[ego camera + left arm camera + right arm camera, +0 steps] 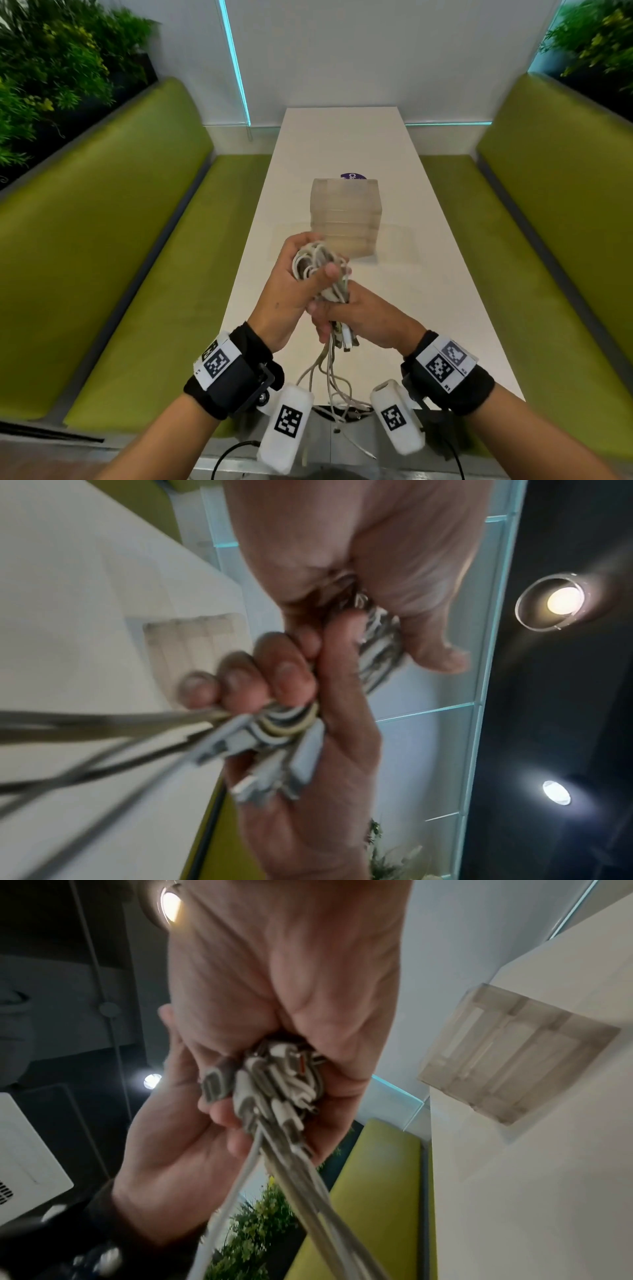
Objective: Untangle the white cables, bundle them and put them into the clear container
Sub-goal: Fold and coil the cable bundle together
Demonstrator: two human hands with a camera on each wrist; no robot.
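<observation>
Best to keep left hand (291, 284) fingers (330, 272) curled round the coiled cables (315, 262), right hand (356, 317) clamping plug ends, winding loose tails before reaching for container (346, 219) on bench (411, 308).

Head downward; wrists close, upward.
</observation>
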